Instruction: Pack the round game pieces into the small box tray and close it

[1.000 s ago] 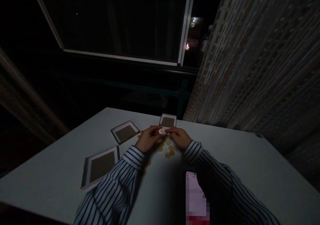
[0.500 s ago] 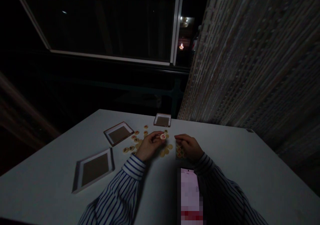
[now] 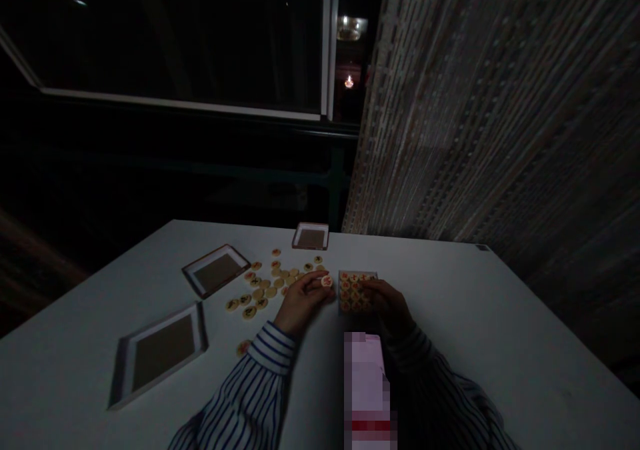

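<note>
My left hand (image 3: 304,302) pinches a round Chinese chess piece (image 3: 327,281) with a red character facing up, just left of a small clear box (image 3: 342,312). Rows of chess pieces (image 3: 355,293) fill much of that box, many with red characters. Over the box's right side is my right hand (image 3: 393,303), its fingers drawn together at the pieces; whatever lies under its fingertips is hidden. Left of my left hand, loose chess pieces (image 3: 271,292) are scattered, some blank side up, others showing red or black characters. One red piece (image 3: 243,348) lies by my left sleeve.
Three shallow open box parts stand on the white table (image 3: 450,343): a near-left one (image 3: 201,330), a mid-left one (image 3: 193,283) and a small one (image 3: 311,245) at the back. A phone (image 3: 367,383) lies in front of me. A string curtain (image 3: 450,137) hangs at the right.
My right hand has moved onto the box, and more of its pieces show. My left hand still holds the red-marked piece, now closer to the box. The view has shifted right.
</note>
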Demonstrator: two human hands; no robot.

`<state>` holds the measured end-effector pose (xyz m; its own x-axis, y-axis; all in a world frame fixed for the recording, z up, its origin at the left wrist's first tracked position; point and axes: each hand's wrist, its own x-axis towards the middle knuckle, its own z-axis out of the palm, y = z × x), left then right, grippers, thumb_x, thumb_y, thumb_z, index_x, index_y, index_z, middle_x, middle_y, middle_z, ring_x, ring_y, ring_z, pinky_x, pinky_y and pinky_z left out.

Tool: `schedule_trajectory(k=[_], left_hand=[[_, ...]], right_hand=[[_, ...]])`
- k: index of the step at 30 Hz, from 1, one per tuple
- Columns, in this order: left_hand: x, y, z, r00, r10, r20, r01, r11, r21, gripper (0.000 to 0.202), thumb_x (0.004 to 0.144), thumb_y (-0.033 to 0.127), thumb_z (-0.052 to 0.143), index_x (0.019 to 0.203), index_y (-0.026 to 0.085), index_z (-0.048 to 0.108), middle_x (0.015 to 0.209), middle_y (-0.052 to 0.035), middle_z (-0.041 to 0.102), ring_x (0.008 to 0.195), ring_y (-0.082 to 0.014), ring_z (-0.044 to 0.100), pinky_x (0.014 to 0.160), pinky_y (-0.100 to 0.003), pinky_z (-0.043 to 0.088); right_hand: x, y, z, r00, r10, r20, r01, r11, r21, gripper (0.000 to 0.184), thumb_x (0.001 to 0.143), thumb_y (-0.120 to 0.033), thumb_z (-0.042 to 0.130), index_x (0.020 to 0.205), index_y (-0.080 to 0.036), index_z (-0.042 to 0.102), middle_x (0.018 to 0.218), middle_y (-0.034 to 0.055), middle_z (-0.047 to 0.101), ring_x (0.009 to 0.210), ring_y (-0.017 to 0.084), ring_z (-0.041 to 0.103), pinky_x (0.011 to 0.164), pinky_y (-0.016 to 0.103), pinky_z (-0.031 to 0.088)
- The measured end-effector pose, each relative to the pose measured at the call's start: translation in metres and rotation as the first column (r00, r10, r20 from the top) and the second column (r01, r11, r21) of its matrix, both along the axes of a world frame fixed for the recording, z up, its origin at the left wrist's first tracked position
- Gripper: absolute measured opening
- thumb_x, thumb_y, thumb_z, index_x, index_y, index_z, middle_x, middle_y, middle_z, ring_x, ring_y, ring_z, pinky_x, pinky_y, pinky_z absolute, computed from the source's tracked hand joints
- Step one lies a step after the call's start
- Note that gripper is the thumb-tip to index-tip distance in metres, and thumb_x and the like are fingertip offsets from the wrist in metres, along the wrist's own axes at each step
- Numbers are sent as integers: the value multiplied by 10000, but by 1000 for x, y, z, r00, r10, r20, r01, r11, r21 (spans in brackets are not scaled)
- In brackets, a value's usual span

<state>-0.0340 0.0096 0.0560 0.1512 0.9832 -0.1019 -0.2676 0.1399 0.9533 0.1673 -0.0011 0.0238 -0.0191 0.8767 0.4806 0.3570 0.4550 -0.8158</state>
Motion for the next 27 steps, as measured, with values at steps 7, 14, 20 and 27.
schedule_trajectory(k=[7,14,20,27], left_hand=[[27,2,-5,992,11,129,-2,997,-74,409,526,187,731,900,164,567,758,-1,660,709,-131,636,743,-292,515],[47,6,-23,997,68,47,-67,997,-31,359,559,249,720,875,151,579,757,-11,662,697,-128,625,667,-249,507],[54,-3,-33,995,83,-61,-87,994,-71,330,545,288,720,823,157,600,752,-26,670,673,-148,624,606,-256,503],[53,-4,-31,990,110,-88,-119,988,-98,264,550,266,712,757,139,610,630,-4,652,504,-96,565,460,-192,430]], right_hand=[[12,-6,1,994,-104,-30,107,988,112,186,758,-251,472,843,-225,636,825,59,635,793,176,594,702,329,490],[23,-3,-3,980,-194,-36,197,968,158,194,778,-241,429,827,-212,615,772,50,616,722,161,587,634,301,487],[22,-5,-2,971,-237,-13,236,959,155,192,752,-200,417,798,-199,604,724,46,603,676,159,570,610,306,479],[22,-6,-2,959,-282,35,271,944,190,206,750,-169,397,792,-188,598,713,44,606,677,151,576,605,285,482]])
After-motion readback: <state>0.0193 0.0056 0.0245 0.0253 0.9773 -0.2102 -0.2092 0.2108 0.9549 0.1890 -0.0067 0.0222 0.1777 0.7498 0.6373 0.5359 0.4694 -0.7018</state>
